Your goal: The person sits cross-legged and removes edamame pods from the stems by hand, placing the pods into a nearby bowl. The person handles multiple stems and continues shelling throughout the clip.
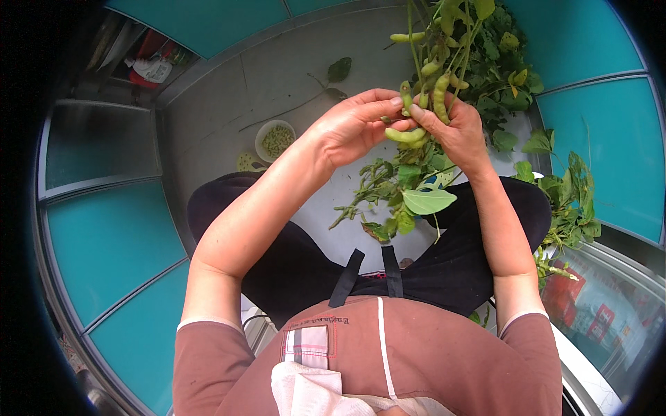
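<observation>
My right hand (pixel 462 127) grips a soybean plant by its stems, with plump green pods (pixel 441 96) hanging around the thumb. Thumb and fingers of my left hand (pixel 367 117) close on a single soybean pod (pixel 406 96) that has a brown spot. Both hands meet in front of me, nearly touching. Another pod (pixel 405 135) lies just below the fingertips. Under my hands, leafy soybean stalks with smaller pods (pixel 372 182) reach down between my knees. To the left on the floor stands a white bowl (pixel 258 141) holding shelled green beans (pixel 277 140).
A heap of leafy soybean plants (pixel 502 78) fills the far right, and more stalks (pixel 570 203) lie beside my right knee. A loose twig with leaves (pixel 338 70) rests on the grey floor (pixel 218 104). Teal cabinet doors (pixel 114 229) enclose both sides; an open compartment holds a white bottle (pixel 152 69).
</observation>
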`<state>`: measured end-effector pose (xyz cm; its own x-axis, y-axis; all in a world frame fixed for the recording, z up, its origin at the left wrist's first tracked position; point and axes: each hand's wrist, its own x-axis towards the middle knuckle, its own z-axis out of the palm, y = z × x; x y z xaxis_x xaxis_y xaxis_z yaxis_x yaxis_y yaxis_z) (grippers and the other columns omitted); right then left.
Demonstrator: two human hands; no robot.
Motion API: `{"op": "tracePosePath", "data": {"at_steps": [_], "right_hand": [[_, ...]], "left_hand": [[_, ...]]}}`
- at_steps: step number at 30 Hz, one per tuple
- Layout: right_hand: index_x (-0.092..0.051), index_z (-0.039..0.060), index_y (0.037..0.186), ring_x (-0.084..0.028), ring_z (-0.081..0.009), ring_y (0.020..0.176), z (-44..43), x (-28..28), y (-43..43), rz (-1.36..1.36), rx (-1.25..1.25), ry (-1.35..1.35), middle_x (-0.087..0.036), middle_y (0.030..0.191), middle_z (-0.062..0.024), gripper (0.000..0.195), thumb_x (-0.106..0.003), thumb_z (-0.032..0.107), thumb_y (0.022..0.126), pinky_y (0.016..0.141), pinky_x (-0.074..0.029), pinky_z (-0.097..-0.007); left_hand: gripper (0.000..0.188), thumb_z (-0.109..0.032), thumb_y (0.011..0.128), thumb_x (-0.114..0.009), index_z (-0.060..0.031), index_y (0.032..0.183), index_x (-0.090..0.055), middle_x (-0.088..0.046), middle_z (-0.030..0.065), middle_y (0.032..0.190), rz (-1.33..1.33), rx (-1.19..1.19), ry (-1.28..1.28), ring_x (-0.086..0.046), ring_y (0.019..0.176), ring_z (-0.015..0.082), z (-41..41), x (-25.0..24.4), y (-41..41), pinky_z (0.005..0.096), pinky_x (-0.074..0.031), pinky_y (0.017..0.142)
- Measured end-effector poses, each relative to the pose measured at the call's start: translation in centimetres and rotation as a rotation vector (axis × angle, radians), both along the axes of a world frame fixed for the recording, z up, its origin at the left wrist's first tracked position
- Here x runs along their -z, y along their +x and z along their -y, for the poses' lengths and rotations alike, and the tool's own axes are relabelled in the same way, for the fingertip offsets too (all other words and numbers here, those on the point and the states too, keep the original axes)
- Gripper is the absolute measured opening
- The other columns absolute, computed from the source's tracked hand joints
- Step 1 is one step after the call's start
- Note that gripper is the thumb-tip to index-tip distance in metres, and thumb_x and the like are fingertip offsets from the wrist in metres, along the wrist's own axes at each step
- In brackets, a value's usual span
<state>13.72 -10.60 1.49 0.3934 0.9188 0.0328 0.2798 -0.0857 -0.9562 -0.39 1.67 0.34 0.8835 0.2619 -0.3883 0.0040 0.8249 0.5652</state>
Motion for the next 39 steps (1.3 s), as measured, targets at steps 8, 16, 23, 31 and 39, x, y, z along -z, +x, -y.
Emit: {"op": "tracePosePath", "data": {"at_steps": [8, 16, 23, 31, 39], "right_hand": [[-0.062, 0.0023, 0.095, -0.057, -0.0051, 0.07, 0.0, 0.6, 0.5, -0.107, -0.036, 0.001, -0.064, 0.081, -0.0005, 0.019, -0.061, 0.016, 0.083, 0.065, -0.046, -0.0206], [-0.061, 0.0009, 0.088, -0.057, -0.0063, 0.061, -0.3, 1.1, -0.1, 0.079, 0.063, -0.011, -0.064, 0.07, -0.0049, 0.019, -0.062, 0.017, 0.078, 0.057, -0.046, -0.0235], [-0.061, 0.0011, 0.09, -0.056, -0.0077, 0.063, -0.2, 1.5, -0.4, 0.113, 0.093, 0.061, -0.065, 0.074, -0.0064, 0.02, -0.064, 0.017, 0.078, 0.059, -0.046, -0.0232], [-0.054, 0.0036, 0.101, -0.053, -0.0086, 0.069, 0.4, 0.2, -0.3, -0.518, 0.029, 0.132, -0.056, 0.078, -0.0018, 0.018, -0.057, 0.013, 0.085, 0.063, -0.044, -0.0226], [-0.052, 0.0033, 0.101, -0.053, -0.0096, 0.07, 0.4, 0.1, 0.5, -0.493, -0.155, 0.14, -0.055, 0.078, -0.0026, 0.018, -0.054, 0.014, 0.086, 0.065, -0.043, -0.0233]], "left_hand": [[0.021, -0.007, 0.084, -0.058, -0.0001, 0.104, -0.054, -0.06, 0.009, 0.099, 0.001, -0.015, -0.038, -0.062, 0.089, 0.0188, 0.5, -0.4, 0.0, 0.0242, -0.051, 0.083], [0.02, -0.003, 0.082, -0.058, 0.0057, 0.1, -0.054, -0.061, 0.0115, 0.094, -0.044, -0.069, 0.04, -0.062, 0.083, 0.019, 0.9, -0.1, 0.2, 0.0245, -0.052, 0.08], [0.021, 0.001, 0.079, -0.057, 0.0059, 0.099, -0.055, -0.06, 0.0117, 0.093, -0.074, -0.078, 0.036, -0.062, 0.081, 0.0178, 0.0, 0.4, 0.2, 0.0232, -0.051, 0.076], [0.017, -0.008, 0.083, -0.057, 0.0001, 0.099, -0.056, -0.06, 0.0083, 0.09, -0.005, -0.003, -0.075, -0.06, 0.079, 0.0124, -0.5, 0.2, -0.2, 0.0173, -0.052, 0.065], [0.019, -0.014, 0.085, -0.059, -0.0007, 0.099, -0.057, -0.06, 0.0046, 0.089, 0.015, 0.053, 0.017, -0.06, 0.076, 0.0079, -0.4, -0.8, -0.3, 0.0151, -0.053, 0.064]]}}
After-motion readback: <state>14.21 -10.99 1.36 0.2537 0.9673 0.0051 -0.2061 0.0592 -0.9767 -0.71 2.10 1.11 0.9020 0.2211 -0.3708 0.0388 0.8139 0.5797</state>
